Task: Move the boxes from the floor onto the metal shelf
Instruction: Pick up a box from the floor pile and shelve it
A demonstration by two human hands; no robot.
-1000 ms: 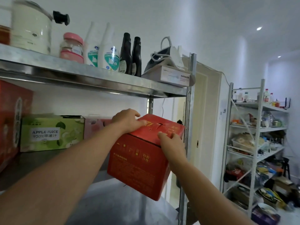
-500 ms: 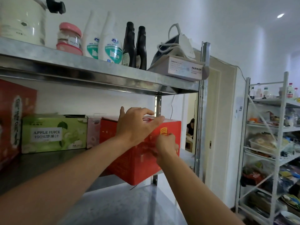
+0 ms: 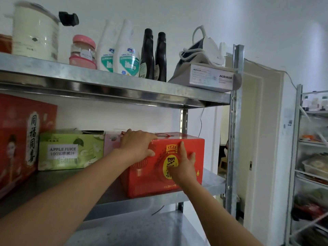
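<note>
On the metal shelf [image 3: 213, 183], left hand [image 3: 136, 146] grips the red box [image 3: 150, 183]; right hand [image 3: 184, 166] presses it flat-fingered.

Bright, even indoor light, soft shadows. Glare streak on the metal shelf [image 3: 124, 82] edge. Wide-angle bend at edges; right-side rack [image 3: 312, 157] and top-left pot [image 3: 35, 36] blurred.
</note>
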